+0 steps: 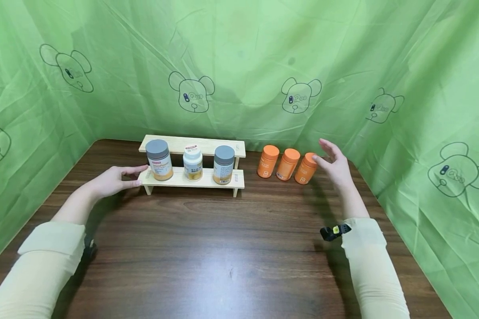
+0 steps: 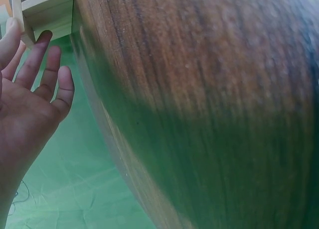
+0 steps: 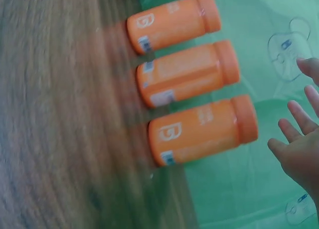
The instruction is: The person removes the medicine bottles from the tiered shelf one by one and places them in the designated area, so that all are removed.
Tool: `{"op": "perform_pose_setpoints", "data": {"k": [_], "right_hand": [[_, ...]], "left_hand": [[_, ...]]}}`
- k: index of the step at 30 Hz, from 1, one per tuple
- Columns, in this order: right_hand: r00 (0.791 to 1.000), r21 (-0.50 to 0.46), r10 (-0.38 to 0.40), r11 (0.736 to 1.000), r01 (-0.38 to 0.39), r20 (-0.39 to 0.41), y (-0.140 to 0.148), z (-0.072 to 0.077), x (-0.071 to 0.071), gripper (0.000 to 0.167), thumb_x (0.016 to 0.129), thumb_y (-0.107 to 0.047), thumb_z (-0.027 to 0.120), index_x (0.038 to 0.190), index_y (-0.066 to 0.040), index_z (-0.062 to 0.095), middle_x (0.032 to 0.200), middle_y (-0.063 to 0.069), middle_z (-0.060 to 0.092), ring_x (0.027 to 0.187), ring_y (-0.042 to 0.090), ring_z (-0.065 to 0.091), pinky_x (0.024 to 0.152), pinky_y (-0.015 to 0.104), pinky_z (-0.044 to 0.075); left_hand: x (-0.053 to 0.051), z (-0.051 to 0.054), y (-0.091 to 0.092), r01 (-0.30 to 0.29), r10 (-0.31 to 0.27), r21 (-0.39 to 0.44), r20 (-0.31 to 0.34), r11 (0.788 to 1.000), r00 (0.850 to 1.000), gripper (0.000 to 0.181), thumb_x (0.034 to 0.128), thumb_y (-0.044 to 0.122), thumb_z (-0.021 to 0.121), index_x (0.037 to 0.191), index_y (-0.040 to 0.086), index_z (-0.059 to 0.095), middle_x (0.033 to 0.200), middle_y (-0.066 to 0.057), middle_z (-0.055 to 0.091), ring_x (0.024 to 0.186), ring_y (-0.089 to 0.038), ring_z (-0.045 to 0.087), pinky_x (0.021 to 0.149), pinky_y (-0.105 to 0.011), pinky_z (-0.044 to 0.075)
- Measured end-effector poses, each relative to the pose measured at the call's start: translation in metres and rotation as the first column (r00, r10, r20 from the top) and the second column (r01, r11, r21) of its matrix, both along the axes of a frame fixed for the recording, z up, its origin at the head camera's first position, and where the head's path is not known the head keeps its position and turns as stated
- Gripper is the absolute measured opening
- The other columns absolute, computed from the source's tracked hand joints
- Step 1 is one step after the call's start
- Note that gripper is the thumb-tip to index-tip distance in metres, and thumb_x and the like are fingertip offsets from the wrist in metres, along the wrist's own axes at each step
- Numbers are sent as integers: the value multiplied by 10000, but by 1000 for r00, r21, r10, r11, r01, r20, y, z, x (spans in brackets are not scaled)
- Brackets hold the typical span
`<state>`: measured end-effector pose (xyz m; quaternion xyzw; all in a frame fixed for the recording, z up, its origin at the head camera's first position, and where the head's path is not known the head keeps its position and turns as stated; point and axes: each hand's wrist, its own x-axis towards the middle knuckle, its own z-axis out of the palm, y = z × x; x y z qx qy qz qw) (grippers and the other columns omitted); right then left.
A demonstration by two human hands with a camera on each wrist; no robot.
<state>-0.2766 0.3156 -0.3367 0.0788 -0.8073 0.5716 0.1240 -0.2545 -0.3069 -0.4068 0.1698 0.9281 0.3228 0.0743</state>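
My left hand (image 1: 113,180) pinches the left end of a two-tier wooden display shelf (image 1: 191,178) between thumb and fingers; its other fingers spread loosely in the left wrist view. On the lower tier stand a large grey-lidded supplement bottle (image 1: 159,161), a small white-capped bottle (image 1: 193,166) and another grey-lidded bottle (image 1: 224,166). To the right, three orange bottles (image 1: 267,163) (image 1: 288,165) (image 1: 305,170) stand in a row on the table. Beside the rightmost one is my right hand (image 1: 336,166), fingers extended and holding nothing; the right wrist view shows it apart from the orange bottles (image 3: 199,132).
The dark wooden table (image 1: 207,248) reaches back to a green cloth (image 1: 239,53) with bear-head drawings, which encloses the back and sides. The shelf's upper tier (image 1: 175,142) stands behind the bottles, near the cloth. A small black device (image 1: 335,231) is at the right wrist.
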Motion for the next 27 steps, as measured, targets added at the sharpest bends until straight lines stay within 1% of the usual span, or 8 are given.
{"op": "perform_pose_setpoints", "data": {"k": [3,6,9,14,16,18,23,27], "right_hand": [[1000,1,24,1000,-24,-4,-7,8,4,629,856,-123,696,1412,-59,409,1474,143,380,1372,260,315,1107,495,243],[998,-20,55,998,-55,-12,-15,15,9,627,852,-108,699,1410,-62,415,1470,121,391,1372,237,317,1113,501,227],[996,-25,79,996,-80,-29,-22,16,9,618,849,-117,706,1404,-93,435,1460,88,413,1364,204,330,1115,494,228],[991,-27,121,992,-122,-49,-40,26,17,611,849,-99,699,1399,-69,435,1455,112,415,1359,234,334,1114,501,232],[990,-30,135,990,-137,-52,-49,31,22,608,850,-80,690,1397,-42,428,1455,136,407,1359,256,332,1114,498,237],[988,-31,146,988,-148,-55,-55,33,25,599,855,-76,681,1397,-39,427,1454,125,411,1358,261,332,1115,484,244],[982,-47,182,982,-184,-48,-71,38,32,577,871,-92,671,1395,-55,433,1447,114,419,1357,257,333,1110,445,265],[973,-75,223,971,-227,-63,-83,39,35,558,874,-59,657,1387,-40,438,1442,147,415,1352,270,338,1106,456,275]], "left_hand": [[0,-1,0,-4,4,0,0,1000,1000,590,908,349,626,1429,154,430,1070,-93,677,1063,-265,546,919,-459,382],[0,-2,-1,-7,6,-9,-5,1000,1000,589,906,344,630,1428,156,431,1052,-74,682,1021,-214,555,899,-426,397],[0,-3,-1,-5,5,-14,-8,1000,1000,586,908,350,625,1428,164,431,1041,-59,684,1000,-178,550,890,-404,399],[1,-4,-1,-10,10,4,-2,1000,1000,587,907,368,622,1426,167,435,1026,-58,686,997,-165,548,898,-391,389],[1,-4,-1,-13,13,5,0,1000,1000,590,906,372,621,1426,166,434,1020,-57,689,1002,-166,549,904,-382,385],[1,-5,-1,-16,16,0,1,1000,1000,590,906,379,618,1427,172,434,1021,-52,691,1017,-175,550,912,-378,381],[1,-3,0,-7,7,16,-1,1000,1000,590,909,367,619,1427,155,432,1035,-77,690,1052,-247,545,932,-443,370],[0,-3,0,-11,11,9,-5,1000,1000,587,911,370,615,1428,160,432,1042,-75,688,1049,-246,547,931,-456,374]]}}
